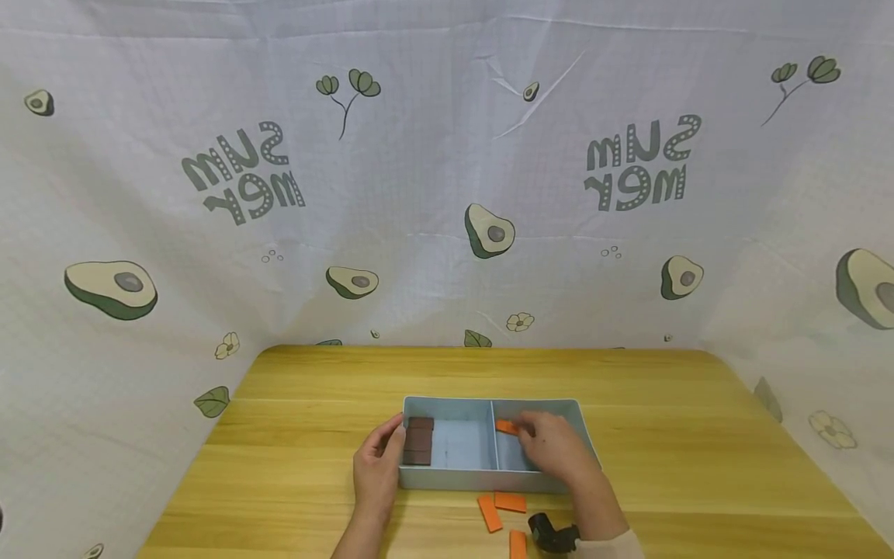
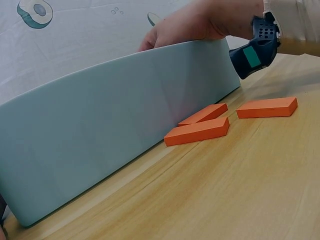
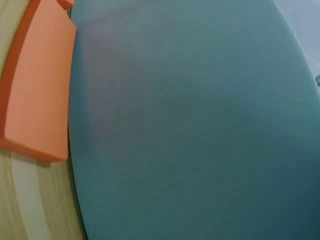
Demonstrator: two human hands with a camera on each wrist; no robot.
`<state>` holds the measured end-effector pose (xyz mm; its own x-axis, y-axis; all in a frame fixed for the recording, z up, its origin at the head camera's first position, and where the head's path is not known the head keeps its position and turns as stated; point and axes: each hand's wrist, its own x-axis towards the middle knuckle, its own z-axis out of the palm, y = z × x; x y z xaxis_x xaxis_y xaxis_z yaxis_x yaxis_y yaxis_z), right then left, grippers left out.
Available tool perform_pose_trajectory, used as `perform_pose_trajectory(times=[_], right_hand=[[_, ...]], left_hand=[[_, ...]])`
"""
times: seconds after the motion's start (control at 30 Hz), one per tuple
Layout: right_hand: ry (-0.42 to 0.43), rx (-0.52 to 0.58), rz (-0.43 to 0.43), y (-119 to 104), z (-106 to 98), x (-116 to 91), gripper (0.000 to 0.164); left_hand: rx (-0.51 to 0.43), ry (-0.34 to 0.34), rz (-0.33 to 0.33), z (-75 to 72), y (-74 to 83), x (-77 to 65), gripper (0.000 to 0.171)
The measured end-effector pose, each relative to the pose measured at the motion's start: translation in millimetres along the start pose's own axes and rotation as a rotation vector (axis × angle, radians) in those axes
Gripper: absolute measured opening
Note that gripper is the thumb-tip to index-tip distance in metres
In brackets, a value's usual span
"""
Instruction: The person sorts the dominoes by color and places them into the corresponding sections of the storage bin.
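Observation:
A pale blue box (image 1: 447, 479) with two compartments stands on the table. My left hand (image 1: 377, 466) grips its left end, thumb at the front corner. Beside that hand, several brown blocks (image 1: 419, 442) lie in a row against the left wall of the left compartment. My right hand (image 1: 555, 446) reaches down into the right compartment and pinches an orange block (image 1: 506, 426) near the divider (image 1: 494, 435). In the left wrist view the right hand's fingers (image 2: 150, 40) go behind the box wall. The right wrist view shows mostly the front wall (image 3: 190, 120).
Three orange blocks lie in front of the box: one slanted (image 1: 490, 514), one flat along the wall (image 1: 511, 502) and one (image 1: 518, 545) closer to me. A black wrist camera (image 1: 552, 536) sits at the right wrist. A printed cloth (image 1: 419, 171) hangs behind the table (image 1: 663, 466).

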<state>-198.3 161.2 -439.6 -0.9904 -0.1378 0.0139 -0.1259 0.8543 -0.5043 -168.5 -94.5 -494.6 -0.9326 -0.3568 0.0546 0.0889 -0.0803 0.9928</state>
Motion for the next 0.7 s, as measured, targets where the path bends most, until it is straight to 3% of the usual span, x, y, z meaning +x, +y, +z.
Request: perform_pose_trajectory(times=[0.2, 0.7], right_hand=[[-0.026, 0.087, -0.049, -0.5, -0.6, 0.3, 0.023], [-0.044, 0.217, -0.018, 1.8, 0.2, 0.7, 0.025]], left_hand=[[-0.002, 0.002, 0.003, -0.1, 0.8, 0.3, 0.032], [-0.009, 0.004, -0.011, 0.5, 1.1, -0.8, 0.032]])
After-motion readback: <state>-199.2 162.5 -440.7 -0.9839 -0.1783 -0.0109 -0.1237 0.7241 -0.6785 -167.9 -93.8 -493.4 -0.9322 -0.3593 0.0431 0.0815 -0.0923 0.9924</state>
